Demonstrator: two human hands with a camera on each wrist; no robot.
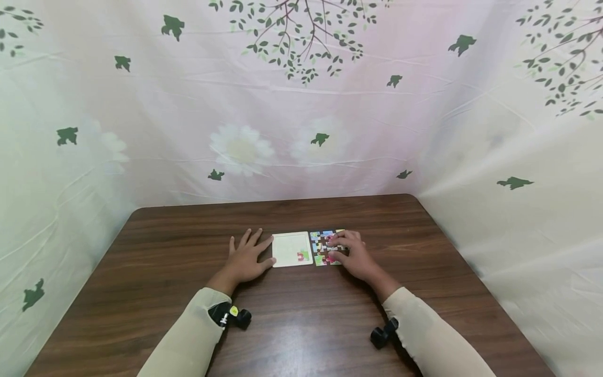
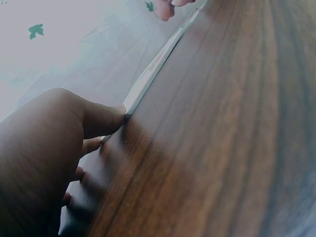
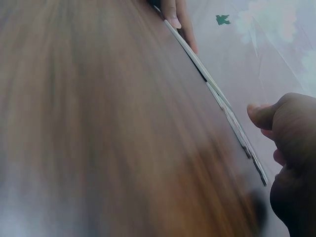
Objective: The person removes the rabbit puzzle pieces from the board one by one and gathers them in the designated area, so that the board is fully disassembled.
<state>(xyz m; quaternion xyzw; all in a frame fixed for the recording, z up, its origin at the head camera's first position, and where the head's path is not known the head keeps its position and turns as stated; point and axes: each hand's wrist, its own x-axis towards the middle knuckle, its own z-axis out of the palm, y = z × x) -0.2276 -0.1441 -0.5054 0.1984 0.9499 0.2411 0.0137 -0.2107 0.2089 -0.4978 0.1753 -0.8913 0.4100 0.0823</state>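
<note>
A white puzzle tray (image 1: 288, 246) lies flat on the brown table (image 1: 301, 314), with one coloured piece (image 1: 303, 256) set in its near right corner. My left hand (image 1: 248, 252) rests flat on the table beside the tray's left edge, fingers spread, and its thumb (image 2: 106, 118) touches the tray's edge (image 2: 148, 79). Just right of the tray lies a cluster of colourful puzzle pieces (image 1: 321, 242). My right hand (image 1: 336, 249) is over the cluster, its fingers and thumb curled onto a piece. In the right wrist view the right hand (image 3: 291, 148) hovers by the pieces' edge (image 3: 237, 128).
Floral cloth with green birds and branches (image 1: 301, 104) hangs close round the table's back and both sides. Bare wood lies between my forearms and along the table's front. Small black cameras (image 1: 240, 317) sit at both wrists.
</note>
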